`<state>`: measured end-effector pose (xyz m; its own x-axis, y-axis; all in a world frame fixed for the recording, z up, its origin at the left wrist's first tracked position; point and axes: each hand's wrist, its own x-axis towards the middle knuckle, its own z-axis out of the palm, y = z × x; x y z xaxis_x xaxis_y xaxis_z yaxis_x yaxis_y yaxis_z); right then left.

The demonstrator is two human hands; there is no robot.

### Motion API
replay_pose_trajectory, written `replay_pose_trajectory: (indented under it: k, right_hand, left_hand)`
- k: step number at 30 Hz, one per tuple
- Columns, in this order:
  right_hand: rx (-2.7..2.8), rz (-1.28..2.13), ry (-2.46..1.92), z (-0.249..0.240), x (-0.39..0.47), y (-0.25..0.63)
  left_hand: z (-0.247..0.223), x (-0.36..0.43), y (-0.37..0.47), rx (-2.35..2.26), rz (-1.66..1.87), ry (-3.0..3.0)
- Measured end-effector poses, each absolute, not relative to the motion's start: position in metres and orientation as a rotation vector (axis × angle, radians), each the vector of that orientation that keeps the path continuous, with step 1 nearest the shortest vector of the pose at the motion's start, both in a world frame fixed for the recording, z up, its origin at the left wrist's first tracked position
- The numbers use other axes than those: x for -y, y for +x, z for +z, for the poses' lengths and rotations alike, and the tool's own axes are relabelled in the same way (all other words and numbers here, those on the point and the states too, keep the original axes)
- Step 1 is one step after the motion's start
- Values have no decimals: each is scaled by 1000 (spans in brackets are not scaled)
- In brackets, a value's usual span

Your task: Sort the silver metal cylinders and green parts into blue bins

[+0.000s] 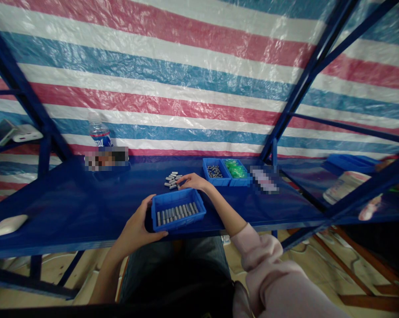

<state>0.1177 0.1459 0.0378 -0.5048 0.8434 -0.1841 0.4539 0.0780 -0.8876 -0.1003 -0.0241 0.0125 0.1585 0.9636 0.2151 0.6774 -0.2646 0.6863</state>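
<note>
My left hand [140, 226] grips the left end of a blue bin [178, 223], thumb along its front wall and fingers at the back corner. Inside the bin, several grey metal cylinders [176, 213] lie side by side in a row. Behind the bin, a loose pile of similar cylinders [171, 179] rests on the blue table. My right hand [191, 180] reaches over to the right edge of that pile, its fingertips bent down at the pieces; whether they pinch one is too small to tell.
Two small blue bins, one with small metal parts [215, 172] and one with green bags [235, 169], stand behind right. A bottle [100, 132] stands back left, a white object [8, 225] front left. Blue frame posts [285, 106] flank the table. A person's hand shows far right.
</note>
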Motion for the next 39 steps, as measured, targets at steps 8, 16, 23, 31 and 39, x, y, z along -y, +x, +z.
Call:
replay_pose_trajectory:
  k: [8, 16, 23, 31, 39]
  right_hand:
    - [2081, 1122, -1340, 36, -148, 123]
    - [2207, 1035, -1353, 39, -145, 123]
    - [2252, 962, -1383, 35, -149, 123]
    - [2295, 881, -1337, 30, -150, 123]
    - [2311, 873, -1248, 26, -152, 123]
  left_hand:
    - [10, 23, -100, -1570, 922, 2037]
    - [13, 23, -100, -1561, 898, 2024]
    - [12, 23, -100, -1557, 933, 2021]
    - [13, 24, -100, -1561, 921, 2022]
    - [15, 24, -99, -1560, 905, 2028]
